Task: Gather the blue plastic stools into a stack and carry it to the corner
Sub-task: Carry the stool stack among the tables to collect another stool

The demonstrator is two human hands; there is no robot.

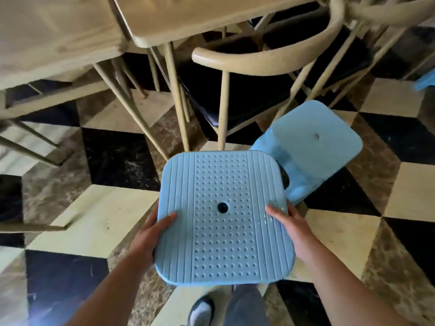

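Observation:
I hold a blue plastic stool (223, 215) in front of me, its dotted, ribbed seat with a round centre hole facing up. My left hand (150, 236) grips its left edge, thumb on top of the seat. My right hand (287, 227) grips the right edge the same way. A second blue stool (313, 144) stands on the floor just beyond and to the right, its smooth seat tilted toward me, partly hidden behind the held one. A sliver of another blue object (427, 78) shows at the far right edge.
Wooden tables (58, 38) fill the upper left. A wooden chair (259, 55) with a dark seat stands right behind the stools, more chairs at upper right. The floor (98, 229) is chequered tile. My shoe (202, 311) shows at the bottom.

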